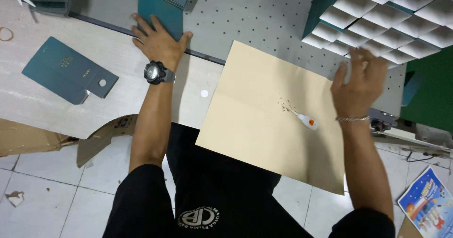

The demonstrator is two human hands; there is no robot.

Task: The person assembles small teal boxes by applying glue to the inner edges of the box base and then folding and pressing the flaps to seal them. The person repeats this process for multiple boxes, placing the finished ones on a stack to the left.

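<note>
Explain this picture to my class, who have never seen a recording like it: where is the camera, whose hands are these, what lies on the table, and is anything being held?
The one picture comes from a camera worn on a person's head, looking down at their own arms and a work table. No machine is involved, only two bare hands. The left hand, with a black wristwatch, presses flat on a teal card sheet at the table's far edge. The right hand, blurred, reaches toward a stack of open teal boxes with white insides; whether it grips anything cannot be told. Between the arms lies a large tan paper sheet with a small white glue bottle on it. A flat teal cut-out card lies to the left.
</note>
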